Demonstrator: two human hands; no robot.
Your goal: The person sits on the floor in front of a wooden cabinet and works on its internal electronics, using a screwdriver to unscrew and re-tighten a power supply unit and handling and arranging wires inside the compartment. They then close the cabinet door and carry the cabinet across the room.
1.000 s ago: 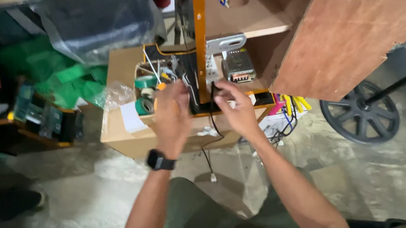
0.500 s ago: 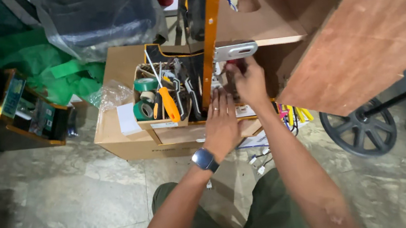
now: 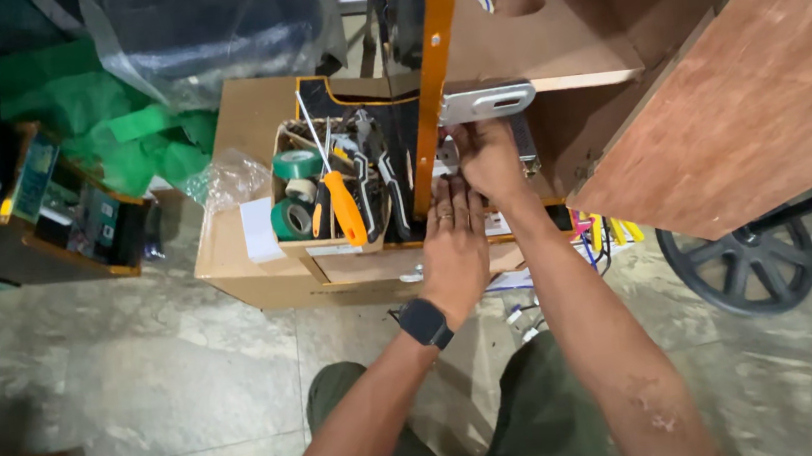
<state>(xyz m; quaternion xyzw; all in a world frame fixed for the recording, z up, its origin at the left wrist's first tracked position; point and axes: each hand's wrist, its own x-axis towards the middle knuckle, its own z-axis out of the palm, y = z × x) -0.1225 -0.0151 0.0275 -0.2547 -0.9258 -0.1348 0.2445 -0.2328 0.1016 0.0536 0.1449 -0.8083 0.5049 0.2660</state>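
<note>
Hands meet under the metal latch plate point(image 3: 486, 102) on the orange post point(image 3: 431, 85): left hand point(image 3: 455, 243) flat, fingers extended; right hand point(image 3: 487, 157) curled, grip hidden. A slip could drop small hardware into the crowded tool box point(image 3: 342, 189) below.
</note>
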